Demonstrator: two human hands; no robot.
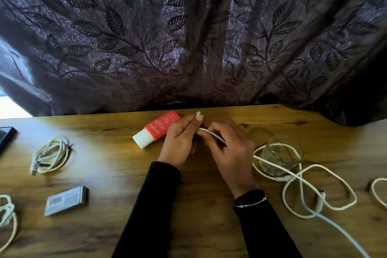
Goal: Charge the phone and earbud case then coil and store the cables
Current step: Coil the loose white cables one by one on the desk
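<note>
1. Pinching a thin white charging cable (211, 133) near its end, the two hands meet just above the middle of the brown wood-grain table (117, 165), almost touching each other.
2. The left hand (180, 142) is closed with fingers curled around the cable's tip, its forefinger raised toward 12 o'clock.
3. The right hand (232, 151) is closed on the same cable just beside the left, thumb and fingers clamped over it; a thin silver bracelet (250, 203) sits at the wrist, and both arms wear black sleeves (150, 211).
4. From the right hand the cable runs toward 4 o'clock, passing in front of a short clear drinking glass (281, 156) and on across the table to the lower right edge of view.
5. A loose white braided cord (335, 174) lies in open loops around and beside the glass at 3 to 4 o'clock; how it joins the held cable I cannot tell.
6. At 12 o'clock from the hands, touching behind the left one, lies a red tube with a white cap (156, 130), tilted on its side.
7. At 9 o'clock rests a coiled white cable bundle (51, 155), plug end toward the viewer.
8. At 8 o'clock lies a small grey rectangular box with a printed label (66, 200), and further out a second white cable coil (8, 216), partly cut off.
9. A dark flat slab, possibly a phone (6, 138), shows at the far 9 o'clock edge.
10. A dark purple leaf-patterned curtain (188, 37) hangs behind the table.
</note>
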